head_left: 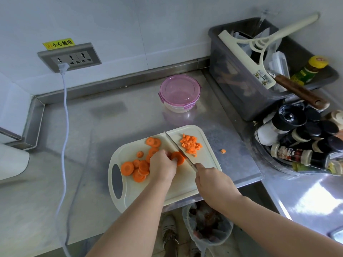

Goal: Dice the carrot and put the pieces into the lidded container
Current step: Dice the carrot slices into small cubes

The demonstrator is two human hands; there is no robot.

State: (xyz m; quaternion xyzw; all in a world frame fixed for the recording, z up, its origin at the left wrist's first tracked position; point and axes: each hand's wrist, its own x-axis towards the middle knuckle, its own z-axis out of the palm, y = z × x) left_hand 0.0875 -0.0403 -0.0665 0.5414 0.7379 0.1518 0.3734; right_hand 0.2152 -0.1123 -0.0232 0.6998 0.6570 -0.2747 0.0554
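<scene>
One knife (174, 145), one cutting board (183, 183), one lidded container (179, 91), one diced-carrot heap (191, 144), one stray piece (223, 151)

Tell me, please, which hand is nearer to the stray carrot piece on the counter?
Right. The right hand, gripping the knife, sits just down-left of the stray carrot piece; the left hand holds a carrot slice farther left, beyond the blade.

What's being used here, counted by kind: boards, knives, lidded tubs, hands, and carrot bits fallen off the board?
Board: 1
Knife: 1
Lidded tub: 1
Hands: 2, left hand holding a slice, right hand gripping the knife
Carrot bit off the board: 1
Total: 6
</scene>
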